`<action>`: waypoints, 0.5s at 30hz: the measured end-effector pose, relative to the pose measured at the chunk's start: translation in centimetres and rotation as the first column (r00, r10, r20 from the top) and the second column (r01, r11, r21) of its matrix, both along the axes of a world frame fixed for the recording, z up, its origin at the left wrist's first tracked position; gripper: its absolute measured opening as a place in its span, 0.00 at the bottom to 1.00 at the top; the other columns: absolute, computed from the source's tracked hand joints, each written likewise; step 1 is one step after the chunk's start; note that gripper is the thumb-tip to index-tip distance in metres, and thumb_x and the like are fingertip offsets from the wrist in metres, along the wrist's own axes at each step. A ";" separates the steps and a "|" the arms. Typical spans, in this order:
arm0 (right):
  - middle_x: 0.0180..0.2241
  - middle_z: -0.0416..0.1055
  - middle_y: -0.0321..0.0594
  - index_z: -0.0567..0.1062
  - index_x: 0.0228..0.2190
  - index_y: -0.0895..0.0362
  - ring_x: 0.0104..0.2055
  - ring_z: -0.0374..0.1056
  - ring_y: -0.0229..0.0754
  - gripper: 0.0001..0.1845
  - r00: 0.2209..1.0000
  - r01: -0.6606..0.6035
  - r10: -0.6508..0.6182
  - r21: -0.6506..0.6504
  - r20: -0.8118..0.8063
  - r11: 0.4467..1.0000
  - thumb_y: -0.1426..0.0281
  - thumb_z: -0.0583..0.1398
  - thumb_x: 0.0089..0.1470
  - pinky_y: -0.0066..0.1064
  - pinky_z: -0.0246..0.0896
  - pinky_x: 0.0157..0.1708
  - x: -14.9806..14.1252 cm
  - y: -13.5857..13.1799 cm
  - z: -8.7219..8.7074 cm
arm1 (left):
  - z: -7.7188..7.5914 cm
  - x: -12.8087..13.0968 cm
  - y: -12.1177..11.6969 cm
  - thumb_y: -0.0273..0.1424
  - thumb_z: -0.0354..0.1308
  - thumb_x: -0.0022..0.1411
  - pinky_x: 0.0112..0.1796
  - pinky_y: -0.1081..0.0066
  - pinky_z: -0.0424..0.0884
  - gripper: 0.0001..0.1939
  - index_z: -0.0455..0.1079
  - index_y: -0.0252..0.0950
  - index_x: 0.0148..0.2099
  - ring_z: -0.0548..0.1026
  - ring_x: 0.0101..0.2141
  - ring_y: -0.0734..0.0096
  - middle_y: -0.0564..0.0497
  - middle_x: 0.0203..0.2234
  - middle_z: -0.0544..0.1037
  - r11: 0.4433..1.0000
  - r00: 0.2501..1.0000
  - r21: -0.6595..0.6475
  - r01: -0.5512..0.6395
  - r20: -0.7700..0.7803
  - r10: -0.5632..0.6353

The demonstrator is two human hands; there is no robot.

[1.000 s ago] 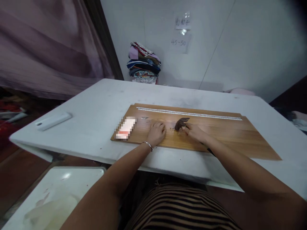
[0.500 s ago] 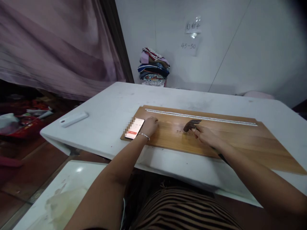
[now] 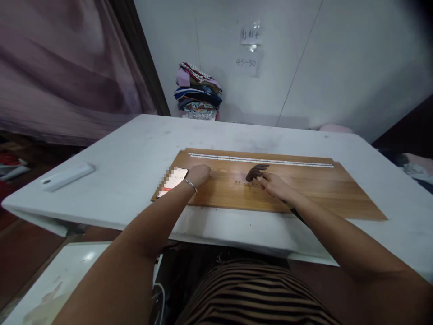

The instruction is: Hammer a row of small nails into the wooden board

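My right hand is wrapped round the handle of a claw hammer, gripping it close to the dark metal head. The head is low over a wooden board, beside a short row of small nails; whether it touches one I cannot tell. On the board's left part rests my left hand, closed with its fingers curled under and their contents hidden. A lit phone lies on the board's left end, partly behind my left wrist, which wears a bracelet. Two white measuring strips run along the far edge.
The board lies on a white table. A white handled object is at the table's left. Folded cloths are stacked by the wall behind, under paper notes. A lower white surface stands at front left.
The whole view has shifted, so the table and board appear farther left. My right hand still holds the hammer over the nails, and my left hand stays on the board near the phone.
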State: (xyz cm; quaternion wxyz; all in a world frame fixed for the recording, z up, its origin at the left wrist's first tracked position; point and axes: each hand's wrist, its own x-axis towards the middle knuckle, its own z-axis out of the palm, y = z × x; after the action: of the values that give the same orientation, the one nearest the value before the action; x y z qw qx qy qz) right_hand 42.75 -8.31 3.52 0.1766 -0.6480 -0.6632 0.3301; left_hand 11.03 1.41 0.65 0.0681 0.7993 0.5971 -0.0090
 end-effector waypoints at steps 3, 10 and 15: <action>0.29 0.74 0.40 0.76 0.39 0.57 0.28 0.66 0.40 0.15 1.000 -0.007 0.007 0.014 -0.009 1.000 0.62 0.54 0.68 0.30 0.60 0.30 0.1 -0.2 0.1 | 0.5 0.2 0.2 0.33 0.61 0.65 0.52 0.57 0.75 0.12 0.82 0.32 0.43 0.83 0.48 0.45 0.31 0.39 0.84 1.000 1.000 -0.025 -0.017 -0.007 0.017; 0.26 0.72 0.37 0.74 0.36 0.56 0.25 0.64 0.36 0.12 0.997 0.029 -0.030 -0.003 -0.066 1.000 0.63 0.55 0.69 0.26 0.58 0.26 0.2 -0.5 0.2 | 0.3 -0.4 -1.0 0.29 0.61 0.64 0.51 0.61 0.74 0.10 0.79 0.33 0.45 0.82 0.48 0.50 0.35 0.45 0.84 0.996 0.995 -0.038 -0.078 0.057 0.080; 0.24 0.70 0.35 0.72 0.34 0.55 0.21 0.62 0.34 0.13 0.982 0.131 -0.142 -0.096 -0.127 0.987 0.63 0.55 0.69 0.26 0.57 0.21 0.4 -1.0 0.6 | -0.5 0.3 -2.8 0.29 0.61 0.64 0.52 0.65 0.74 0.12 0.80 0.35 0.48 0.82 0.47 0.57 0.41 0.44 0.86 0.984 0.925 -0.038 -0.175 0.336 0.178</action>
State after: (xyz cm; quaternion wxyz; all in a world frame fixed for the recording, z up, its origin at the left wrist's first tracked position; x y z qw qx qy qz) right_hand 43.19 -9.34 4.13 0.2142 -0.6757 -0.5888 0.3885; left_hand 11.32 -1.36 0.14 0.1731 0.7317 0.6458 0.1323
